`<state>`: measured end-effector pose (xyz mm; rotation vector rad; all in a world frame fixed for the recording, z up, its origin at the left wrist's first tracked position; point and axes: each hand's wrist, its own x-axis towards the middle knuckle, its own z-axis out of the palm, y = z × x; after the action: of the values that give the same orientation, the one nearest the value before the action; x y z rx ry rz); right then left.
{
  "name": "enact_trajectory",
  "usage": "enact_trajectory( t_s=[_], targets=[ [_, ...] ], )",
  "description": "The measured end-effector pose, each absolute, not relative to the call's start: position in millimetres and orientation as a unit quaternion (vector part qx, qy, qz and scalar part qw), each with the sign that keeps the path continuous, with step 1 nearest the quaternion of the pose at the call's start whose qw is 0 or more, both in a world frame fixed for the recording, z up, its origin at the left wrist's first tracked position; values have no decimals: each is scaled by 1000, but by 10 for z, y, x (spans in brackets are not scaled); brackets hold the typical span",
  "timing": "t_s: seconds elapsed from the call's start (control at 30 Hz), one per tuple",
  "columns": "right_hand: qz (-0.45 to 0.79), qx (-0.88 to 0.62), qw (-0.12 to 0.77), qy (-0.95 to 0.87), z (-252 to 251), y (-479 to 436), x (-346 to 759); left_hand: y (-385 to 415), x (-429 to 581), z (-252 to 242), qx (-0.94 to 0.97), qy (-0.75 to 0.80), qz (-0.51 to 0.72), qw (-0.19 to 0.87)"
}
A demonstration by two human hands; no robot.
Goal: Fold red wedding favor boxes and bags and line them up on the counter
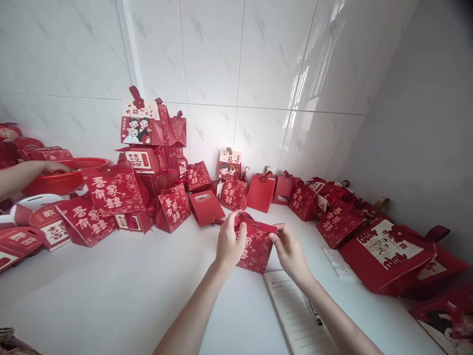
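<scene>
A small red gift box with white characters stands on the white table in front of me. My left hand pinches the left end of its top flap, fingers closed. The flap's right end is pinched by my right hand. Both hands hold the same box at its upper edge.
Many red gift boxes are piled at the left and along the tiled wall, with larger red bags at the right. A lined notebook with a pen lies under my right forearm. Another person's arm reaches over a red basin at far left.
</scene>
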<state>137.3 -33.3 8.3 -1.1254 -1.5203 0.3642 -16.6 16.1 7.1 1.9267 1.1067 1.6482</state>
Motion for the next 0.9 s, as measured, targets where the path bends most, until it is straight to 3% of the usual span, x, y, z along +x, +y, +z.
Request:
enact_trajectory(
  t_s=[0.13,0.4,0.7,0.9],
  targets=[
    [157,-472,577,-648,83,-375,1417,144,-286,242,732,341,543,230],
    [153,-461,545,-683,112,-513,1433,-35,-297,430,787,165,562,194],
    [164,-483,549,-662,60,-518,1412,-26,-198,354,720,274,594,232],
    [119,-490,551,-665,-10,-529,1318,-11,-201,379,778,230,567,141]
  ],
)
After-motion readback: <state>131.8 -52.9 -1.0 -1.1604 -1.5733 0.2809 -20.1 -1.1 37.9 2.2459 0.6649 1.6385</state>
